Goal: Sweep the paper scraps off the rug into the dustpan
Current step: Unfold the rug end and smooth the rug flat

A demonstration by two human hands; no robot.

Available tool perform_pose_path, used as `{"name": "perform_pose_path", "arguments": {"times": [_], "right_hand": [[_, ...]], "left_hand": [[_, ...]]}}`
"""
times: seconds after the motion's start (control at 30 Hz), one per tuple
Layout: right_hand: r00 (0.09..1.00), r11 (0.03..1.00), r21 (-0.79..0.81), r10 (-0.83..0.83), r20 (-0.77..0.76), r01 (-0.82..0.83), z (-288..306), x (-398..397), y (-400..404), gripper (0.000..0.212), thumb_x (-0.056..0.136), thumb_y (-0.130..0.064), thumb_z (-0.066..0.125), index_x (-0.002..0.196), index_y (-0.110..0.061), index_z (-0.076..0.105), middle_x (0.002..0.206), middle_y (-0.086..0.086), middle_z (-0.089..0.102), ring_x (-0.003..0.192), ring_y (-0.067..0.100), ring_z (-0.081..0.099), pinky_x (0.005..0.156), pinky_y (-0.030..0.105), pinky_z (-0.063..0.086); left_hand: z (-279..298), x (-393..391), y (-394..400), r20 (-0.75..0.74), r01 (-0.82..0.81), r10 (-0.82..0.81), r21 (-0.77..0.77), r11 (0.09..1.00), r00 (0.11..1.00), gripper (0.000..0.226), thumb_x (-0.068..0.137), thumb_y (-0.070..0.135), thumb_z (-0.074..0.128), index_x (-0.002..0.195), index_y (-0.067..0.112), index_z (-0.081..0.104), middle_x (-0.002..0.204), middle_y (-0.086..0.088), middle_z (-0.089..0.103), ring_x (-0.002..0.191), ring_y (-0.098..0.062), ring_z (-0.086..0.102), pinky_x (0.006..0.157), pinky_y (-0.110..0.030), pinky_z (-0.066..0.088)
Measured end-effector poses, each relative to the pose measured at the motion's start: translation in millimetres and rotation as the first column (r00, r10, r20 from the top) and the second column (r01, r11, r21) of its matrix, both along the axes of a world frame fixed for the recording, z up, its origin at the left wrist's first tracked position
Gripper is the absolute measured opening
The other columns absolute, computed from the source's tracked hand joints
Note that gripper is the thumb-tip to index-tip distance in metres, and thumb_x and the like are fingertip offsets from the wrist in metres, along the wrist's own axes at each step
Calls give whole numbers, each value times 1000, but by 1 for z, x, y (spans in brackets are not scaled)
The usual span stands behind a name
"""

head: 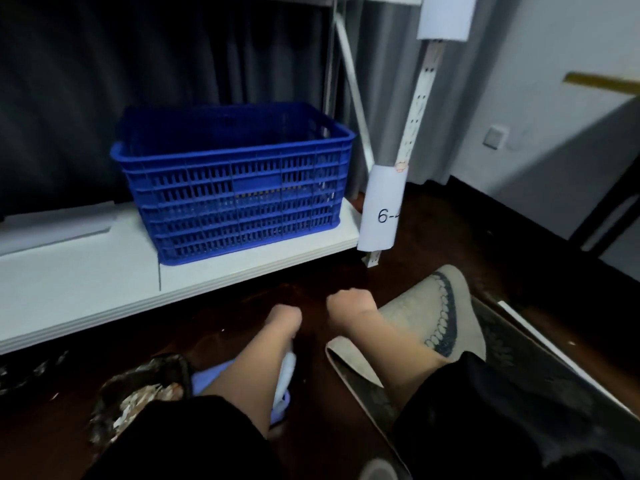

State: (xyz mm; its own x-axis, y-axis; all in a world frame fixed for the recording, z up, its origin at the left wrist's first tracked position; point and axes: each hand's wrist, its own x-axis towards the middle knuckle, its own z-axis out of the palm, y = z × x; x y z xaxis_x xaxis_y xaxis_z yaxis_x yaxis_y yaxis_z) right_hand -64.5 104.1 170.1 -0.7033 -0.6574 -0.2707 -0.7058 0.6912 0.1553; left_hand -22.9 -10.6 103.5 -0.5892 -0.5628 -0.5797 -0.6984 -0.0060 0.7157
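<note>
Rug (pixel 426 327): we count one, grey with a dark scalloped border, folded or rolled back on itself on the dark floor (pixel 450 237). Its long axis runs from lower centre up toward the right, and the rounded end points toward the white shelf post (pixel 419 98).

We count one dustpan (pixel 207 375), blue, lying low behind the left forearm, and beside it a dark container (pixel 138 393) holding pale paper scraps (pixel 138 400). A white handle-like piece sits against the left wrist; we cannot tell what it is.

We count two hands. The left hand (pixel 284 317) is bent downward with fingers hidden, so we cannot tell its grip. The right hand (pixel 346 303) is curled at the rug's edge; whether it grips the rug is unclear.

One blue slatted crate (pixel 235 188) stands on a low white shelf (pixel 104 271). A dark curtain (pixel 138 64) hangs behind, and a pale wall (pixel 554 98) stands at right.
</note>
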Motion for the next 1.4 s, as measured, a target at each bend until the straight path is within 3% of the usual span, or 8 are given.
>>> {"name": "perform_pose_path", "arguments": {"times": [0.07,0.2,0.4,0.6,0.73,1.03,1.13,1.4], "right_hand": [[996,998,-28,-55,-66,53,25,-4,18,33,93,-19,48,124,-15,60,126,6,61,117,27,57,89,32,45],[972,981,-120,-174,-161,156,65,-8,59,33,94,-16,45,124,-12,57,124,7,62,114,27,58,83,31,44],[888,925,-192,-370,-272,326,108,-8,136,27,91,-15,46,110,-15,65,115,6,64,109,28,58,73,31,38],[794,845,-182,-535,-290,503,120,-3,213,26,91,-14,46,110,-14,64,112,6,65,105,28,59,72,32,39],[759,810,-172,-586,-286,560,112,-11,256,27,93,-20,46,112,-16,64,112,6,65,104,28,61,72,32,41],[701,724,-113,-688,-188,680,43,-61,311,24,94,-18,47,111,-15,63,108,5,66,99,26,62,70,32,41],[699,705,-69,-709,-99,706,-6,-92,317,23,94,-19,47,112,-16,62,110,4,65,99,26,61,70,32,39],[642,652,23,-752,151,758,-158,-172,308,37,93,-19,47,129,-14,47,128,9,55,116,29,53,82,35,42]], "left_hand": [[32,-14,14,-62,75,-79,-57,996,995,25,95,13,43,91,-4,60,75,-21,60,72,-27,57,57,-27,42],[90,-40,49,-124,229,-262,-233,945,957,41,90,21,49,117,-8,60,116,-28,64,108,-37,63,91,-39,51],[156,-63,120,-160,410,-501,-396,822,851,38,91,22,48,120,-2,59,120,-22,62,108,-36,61,89,-36,50],[179,-76,196,-97,544,-635,-428,722,767,51,87,27,52,128,-4,51,126,-21,59,113,-36,58,95,-35,46],[181,-83,244,-5,632,-704,-437,640,710,70,92,32,49,147,-2,23,145,-21,41,131,-36,44,107,-36,39],[108,-137,293,240,762,-757,-447,469,607,79,89,47,47,151,8,17,150,-17,33,135,-38,37,112,-45,33],[66,-170,292,345,790,-740,-464,401,578,81,91,48,46,153,10,12,156,-13,23,141,-36,28,116,-47,27],[-52,-258,250,527,842,-671,-442,309,522,72,93,49,46,149,12,21,150,-15,31,136,-36,32,108,-42,31]]}}
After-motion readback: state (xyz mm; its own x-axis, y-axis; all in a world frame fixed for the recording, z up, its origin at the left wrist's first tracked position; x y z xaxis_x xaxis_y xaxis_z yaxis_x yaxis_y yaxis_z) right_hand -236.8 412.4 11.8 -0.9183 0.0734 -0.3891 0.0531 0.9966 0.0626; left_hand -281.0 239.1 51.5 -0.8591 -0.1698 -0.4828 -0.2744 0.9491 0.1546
